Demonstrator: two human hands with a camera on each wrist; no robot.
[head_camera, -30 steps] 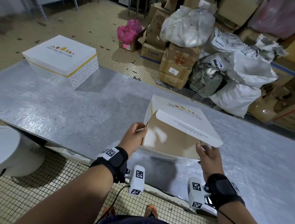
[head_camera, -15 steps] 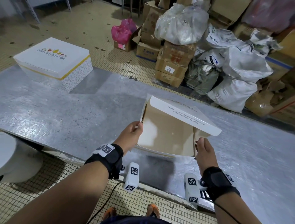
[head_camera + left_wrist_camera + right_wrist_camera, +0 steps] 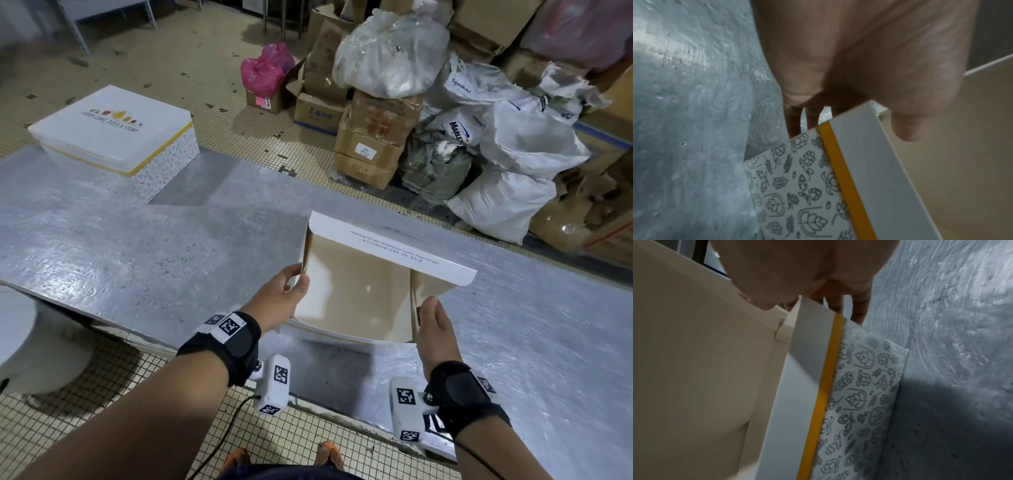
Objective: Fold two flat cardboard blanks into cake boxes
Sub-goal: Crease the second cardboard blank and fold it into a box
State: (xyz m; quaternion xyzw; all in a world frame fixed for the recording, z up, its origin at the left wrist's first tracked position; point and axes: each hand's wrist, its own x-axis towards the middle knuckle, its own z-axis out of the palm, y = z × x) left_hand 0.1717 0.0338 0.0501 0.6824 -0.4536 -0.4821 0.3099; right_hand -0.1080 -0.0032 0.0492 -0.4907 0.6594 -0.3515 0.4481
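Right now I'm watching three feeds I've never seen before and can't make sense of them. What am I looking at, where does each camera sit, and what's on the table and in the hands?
There is no machine here: a person works with two bare hands, wearing black wrist straps that carry small cameras.

The wide picture comes from a camera on the person's head, looking down over a grey table. The two close-up pictures come from the wrists, each looking along its own hand.

The left hand and the right hand each pinch one side of a half-folded box, thumb on the brown inside. It is tipped so that inside faces the person. The wrist views show its outer side: white, a yellow stripe, and a line-drawn pattern.

A finished box, closed, sits at the far left of the table. Sacks and cartons are piled on the floor beyond.
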